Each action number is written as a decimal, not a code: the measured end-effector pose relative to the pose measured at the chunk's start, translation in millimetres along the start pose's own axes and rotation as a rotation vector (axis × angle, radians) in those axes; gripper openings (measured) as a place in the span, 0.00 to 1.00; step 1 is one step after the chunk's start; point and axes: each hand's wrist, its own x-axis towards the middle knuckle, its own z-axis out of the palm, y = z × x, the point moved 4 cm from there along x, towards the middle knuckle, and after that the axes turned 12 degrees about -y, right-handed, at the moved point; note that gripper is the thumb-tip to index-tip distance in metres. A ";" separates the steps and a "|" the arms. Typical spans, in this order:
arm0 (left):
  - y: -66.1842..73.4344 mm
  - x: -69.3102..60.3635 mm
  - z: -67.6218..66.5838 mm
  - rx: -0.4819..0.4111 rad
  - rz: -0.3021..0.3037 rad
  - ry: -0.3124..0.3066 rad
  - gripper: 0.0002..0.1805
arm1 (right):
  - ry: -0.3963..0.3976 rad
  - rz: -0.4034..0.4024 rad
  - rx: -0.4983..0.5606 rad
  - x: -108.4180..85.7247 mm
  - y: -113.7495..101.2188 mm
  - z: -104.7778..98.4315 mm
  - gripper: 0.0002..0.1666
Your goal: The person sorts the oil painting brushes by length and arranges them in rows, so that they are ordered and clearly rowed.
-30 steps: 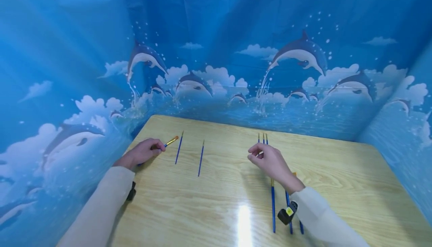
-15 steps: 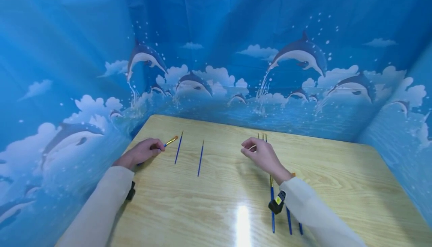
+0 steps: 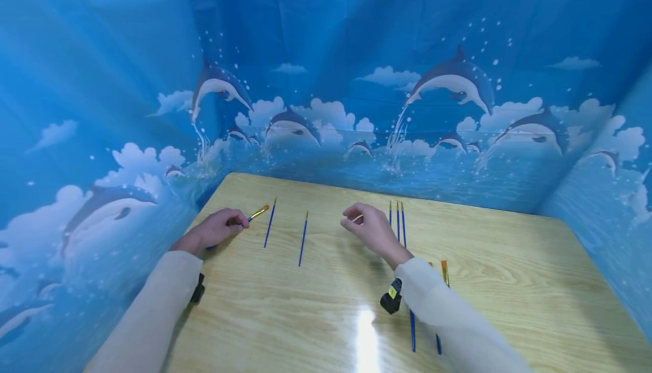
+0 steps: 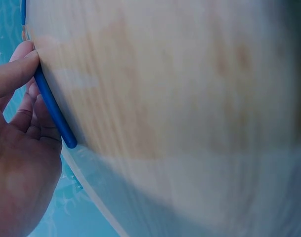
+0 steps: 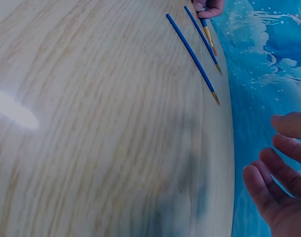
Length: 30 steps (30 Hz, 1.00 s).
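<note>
My left hand (image 3: 222, 228) pinches a flat paintbrush (image 3: 258, 213) with a blue handle and orange-brown bristles at the table's left side. In the left wrist view its blue handle (image 4: 54, 111) runs out below the thumb. Just right of that hand lies a thin blue paintbrush (image 3: 270, 223), and a second thin paintbrush (image 3: 303, 239) lies farther right. My right hand (image 3: 374, 228) hovers over the middle of the table, fingers loosely bent and holding nothing. In the right wrist view its fingers (image 5: 276, 173) are apart from each other, and both thin brushes lie beyond them.
Beside the right hand three thin paintbrushes (image 3: 398, 220) lie side by side. Larger flat brushes (image 3: 445, 271) lie partly hidden under the right sleeve (image 3: 448, 311). The wooden table (image 3: 285, 322) meets a blue dolphin-print curtain (image 3: 326, 78) at the back and sides.
My right hand has moved left, away from the three thin brushes and toward the single thin brush. The left hand has stayed in place with its paintbrush.
</note>
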 end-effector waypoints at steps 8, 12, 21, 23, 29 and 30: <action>-0.2 -0.7 -1.4 -0.008 -0.023 -0.009 0.09 | -0.010 -0.029 -0.004 9.3 -8.7 16.3 0.18; 0.7 -1.3 -2.5 -0.005 -0.014 -0.010 0.09 | -0.014 -0.042 -0.001 15.2 -13.3 24.2 0.17; 0.6 -2.6 -3.0 -0.002 -0.016 -0.013 0.09 | -0.054 -0.064 0.003 29.6 -20.2 47.5 0.16; 1.5 -2.6 -3.0 -0.007 -0.009 -0.017 0.09 | -0.069 -0.070 -0.002 32.3 -20.0 53.5 0.16; 1.0 -0.7 -0.7 -0.022 -0.017 -0.014 0.09 | -0.126 -0.092 -0.052 36.6 -25.6 69.7 0.17; 0.3 -0.2 -0.5 -0.025 -0.023 -0.013 0.09 | -0.134 -0.100 -0.060 37.0 -27.3 71.6 0.17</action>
